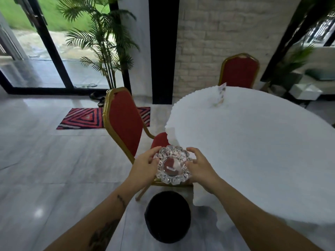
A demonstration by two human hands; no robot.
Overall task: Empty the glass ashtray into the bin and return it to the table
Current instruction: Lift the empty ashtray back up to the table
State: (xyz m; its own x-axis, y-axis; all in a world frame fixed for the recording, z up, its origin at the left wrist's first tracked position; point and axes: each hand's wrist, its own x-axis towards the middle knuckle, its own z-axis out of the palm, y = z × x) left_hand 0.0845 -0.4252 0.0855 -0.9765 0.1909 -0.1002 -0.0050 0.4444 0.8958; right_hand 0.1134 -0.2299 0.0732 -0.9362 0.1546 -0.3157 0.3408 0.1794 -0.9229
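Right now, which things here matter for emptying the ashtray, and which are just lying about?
Job: glass ashtray, held by left hand and right hand; black bin; white table.
Lying about: red chairs, striped rug, palm, card.

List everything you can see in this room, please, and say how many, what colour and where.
glass ashtray: one, clear, held in the air between both hands
bin: one, black, on the floor below the ashtray
table: one, white cloth, right
card: one, pale, standing on the table's far side
chairs: two, red and gold, beside and behind the table
rug: one, red striped, floor left
palm: one, green, by the glass door
left hand: on the ashtray's left rim
right hand: on its right rim
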